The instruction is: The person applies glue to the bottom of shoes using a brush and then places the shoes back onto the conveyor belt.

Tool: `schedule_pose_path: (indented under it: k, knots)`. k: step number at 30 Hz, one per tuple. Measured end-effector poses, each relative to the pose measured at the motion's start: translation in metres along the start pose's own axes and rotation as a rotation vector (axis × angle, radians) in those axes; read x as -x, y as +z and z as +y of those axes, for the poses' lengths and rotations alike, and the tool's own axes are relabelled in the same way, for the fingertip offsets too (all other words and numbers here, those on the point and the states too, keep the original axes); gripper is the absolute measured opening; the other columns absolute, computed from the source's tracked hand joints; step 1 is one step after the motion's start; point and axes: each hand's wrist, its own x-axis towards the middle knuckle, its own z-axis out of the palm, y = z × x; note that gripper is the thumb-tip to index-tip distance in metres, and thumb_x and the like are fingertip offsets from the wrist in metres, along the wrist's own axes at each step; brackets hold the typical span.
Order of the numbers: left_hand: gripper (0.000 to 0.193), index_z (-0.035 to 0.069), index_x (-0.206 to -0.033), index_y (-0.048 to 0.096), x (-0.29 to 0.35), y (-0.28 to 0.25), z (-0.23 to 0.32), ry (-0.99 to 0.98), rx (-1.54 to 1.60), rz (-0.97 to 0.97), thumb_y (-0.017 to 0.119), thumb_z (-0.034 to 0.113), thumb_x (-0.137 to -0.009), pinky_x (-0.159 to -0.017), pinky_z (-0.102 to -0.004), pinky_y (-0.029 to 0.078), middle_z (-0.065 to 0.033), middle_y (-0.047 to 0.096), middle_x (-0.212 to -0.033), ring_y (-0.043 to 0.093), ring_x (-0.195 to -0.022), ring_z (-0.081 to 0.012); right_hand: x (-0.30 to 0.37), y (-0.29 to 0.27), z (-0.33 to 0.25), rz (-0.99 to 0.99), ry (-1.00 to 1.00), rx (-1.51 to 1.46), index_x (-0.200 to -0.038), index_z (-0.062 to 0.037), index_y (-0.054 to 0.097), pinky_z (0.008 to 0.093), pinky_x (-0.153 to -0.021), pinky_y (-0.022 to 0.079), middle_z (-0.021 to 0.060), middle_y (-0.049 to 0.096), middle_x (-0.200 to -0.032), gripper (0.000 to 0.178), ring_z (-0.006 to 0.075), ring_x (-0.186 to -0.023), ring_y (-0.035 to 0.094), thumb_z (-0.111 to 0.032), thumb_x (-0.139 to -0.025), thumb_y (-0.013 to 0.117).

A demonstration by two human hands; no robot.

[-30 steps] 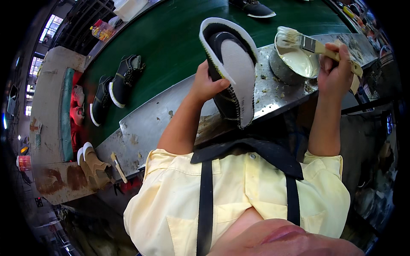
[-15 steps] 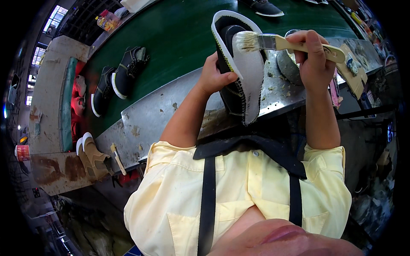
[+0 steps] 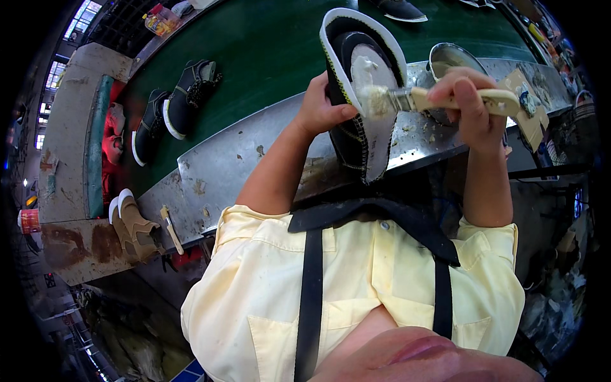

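Note:
My left hand grips a black shoe by its side, with the underside turned up toward me. That underside is pale grey with stitching along its edge, and a white-edged sole piece curves round its upper end. My right hand is closed round the pale handle of a flat paintbrush. The bristles touch the middle of the shoe's underside, and a wet whitish coat shows above them. Behind my right hand stands a metal pot, partly hidden; what it holds I cannot make out.
A metal ledge with dried flecks edges the green conveyor belt. Two black shoes lie on the belt at the left. Tan boots and a second brush rest at the ledge's left end. Stained cardboard sits at the right.
The brush has moved down along the shoe's underside from its upper part to the middle, leaving a wet whitish coat. My right hand has moved slightly down with it.

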Motion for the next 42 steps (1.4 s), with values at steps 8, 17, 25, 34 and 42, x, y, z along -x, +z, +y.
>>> schedule_pose_path:
  k: [8, 17, 25, 34, 42]
  knots:
    - [0.081, -0.002, -0.118, 0.053, 0.000, 0.005, 0.003, 0.042, -0.071, -0.051, 0.084, 0.043, -0.058, -0.089, -0.0306, 0.045, -0.0075, 0.062, -0.107, 0.058, -0.097, -0.0158, -0.015, -0.004, -0.002, 0.199, -0.006, 0.029, -0.080, -0.0075, 0.070, 0.0189, -0.043, 0.030, 0.0016, 0.064, -0.073, 0.039, 0.0033, -0.049, 0.041, -0.034, -0.097, 0.048]
    - [0.082, -0.002, -0.113, 0.054, 0.001, -0.003, -0.002, 0.023, -0.054, 0.004, 0.082, 0.053, -0.059, -0.087, -0.0304, 0.046, -0.0073, 0.063, -0.103, 0.059, -0.095, -0.0152, 0.013, 0.008, -0.002, -0.051, -0.019, 0.078, -0.076, -0.0032, 0.068, 0.0201, -0.042, 0.034, 0.0024, 0.064, -0.068, 0.034, 0.0040, -0.046, 0.044, -0.025, -0.095, 0.050]
    - [0.086, -0.004, -0.115, 0.053, -0.002, -0.001, 0.000, 0.044, -0.074, -0.030, 0.083, 0.053, -0.058, -0.088, -0.0306, 0.046, -0.0080, 0.063, -0.104, 0.059, -0.096, -0.0157, -0.010, 0.004, 0.009, 0.114, -0.055, -0.032, -0.082, -0.0058, 0.070, 0.0180, -0.044, 0.036, 0.0019, 0.067, -0.074, 0.031, 0.0036, -0.050, 0.046, -0.027, -0.096, 0.052]
    - [0.088, -0.005, -0.115, 0.053, 0.004, -0.004, 0.001, 0.064, -0.063, 0.069, 0.083, 0.055, -0.058, -0.086, -0.0306, 0.047, -0.0089, 0.063, -0.103, 0.060, -0.095, -0.0164, 0.031, 0.001, 0.031, 0.319, 0.174, 0.087, -0.080, -0.0068, 0.071, 0.0181, -0.045, 0.036, 0.0009, 0.065, -0.071, 0.031, 0.0027, -0.051, 0.045, -0.024, -0.095, 0.051]
    - [0.086, -0.005, -0.112, 0.054, 0.003, -0.009, -0.005, 0.055, -0.035, 0.068, 0.082, 0.056, -0.059, -0.084, -0.0302, 0.048, -0.0079, 0.063, -0.102, 0.060, -0.093, -0.0160, 0.048, -0.001, 0.010, 0.361, 0.221, 0.089, -0.082, -0.0071, 0.071, 0.0167, -0.045, 0.035, 0.0005, 0.063, -0.068, 0.032, 0.0028, -0.050, 0.046, -0.025, -0.096, 0.049]
